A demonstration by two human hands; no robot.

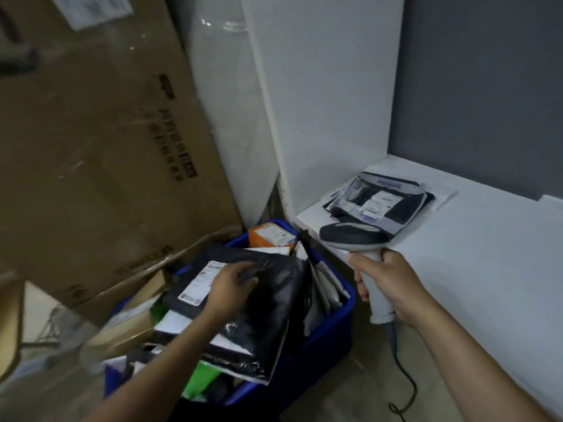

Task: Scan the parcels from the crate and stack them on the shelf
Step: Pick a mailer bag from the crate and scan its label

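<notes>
A blue crate (332,327) sits crammed full, with a white-labelled black mailer (274,300) tilted on top. Flat labelled parcels (377,202) lie stacked by the left edge of the white shelf (472,254). A grey scanner (353,234) hangs just in front of them.
</notes>
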